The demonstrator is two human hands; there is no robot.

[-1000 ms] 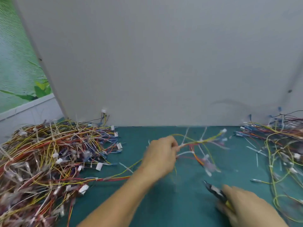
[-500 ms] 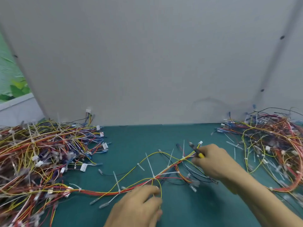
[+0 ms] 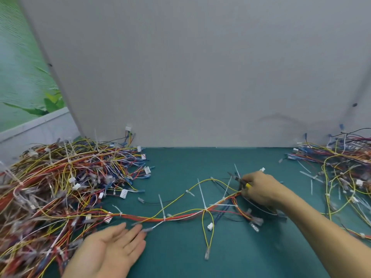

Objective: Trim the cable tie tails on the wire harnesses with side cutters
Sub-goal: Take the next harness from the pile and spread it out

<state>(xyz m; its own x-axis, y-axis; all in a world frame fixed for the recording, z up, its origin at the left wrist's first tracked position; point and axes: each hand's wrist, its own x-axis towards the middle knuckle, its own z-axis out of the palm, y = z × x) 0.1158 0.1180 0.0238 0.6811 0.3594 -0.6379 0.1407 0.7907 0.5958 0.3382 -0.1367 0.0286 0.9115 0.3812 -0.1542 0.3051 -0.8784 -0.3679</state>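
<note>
A harness (image 3: pixel 180 216) lay stretched across the green mat (image 3: pixel 180 257), between a big pile (image 3: pixel 60 177) on the left and a smaller pile (image 3: pixel 345 167) far right, its white tie tails (image 3: pixel 201 195) sticking up. The right hand (image 3: pixel 261 189) gripped the cutters (image 3: pixel 239 180) at the harness's right end. The left hand (image 3: pixel 112 249) lay flat, fingers straight, just near of the harness

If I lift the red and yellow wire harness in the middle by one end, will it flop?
Probably floppy: the red and yellow wire harness lies in loose curves. Likely light, being thin wires. Its protruding white cable tie tails may snag.
</note>
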